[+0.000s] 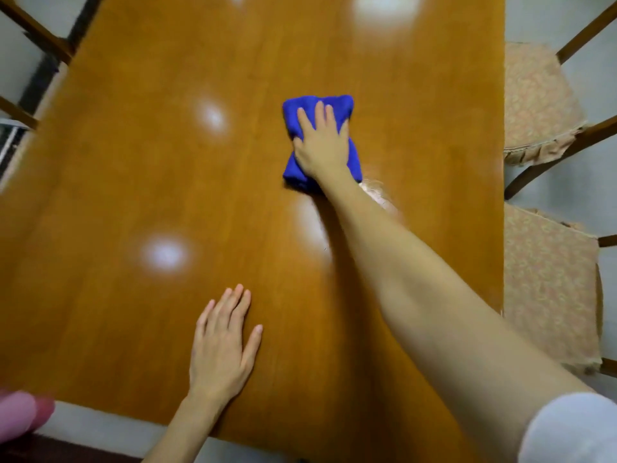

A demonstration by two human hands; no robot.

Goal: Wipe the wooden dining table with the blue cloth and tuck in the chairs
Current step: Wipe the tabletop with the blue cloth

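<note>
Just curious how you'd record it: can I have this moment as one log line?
step: wipe | right hand: presses cloth on table | left hand: flat on table | chairs: untucked

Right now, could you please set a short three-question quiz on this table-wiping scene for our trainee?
1. True or false: the left hand lies flat on the wooden table.
2. Which hand presses the blue cloth? A: left. B: right.
3. Fill in: the two cushioned chairs stand along the person's ____ side of the table.

Key: 1 true; 2 B, the right hand; 3 right.
</note>
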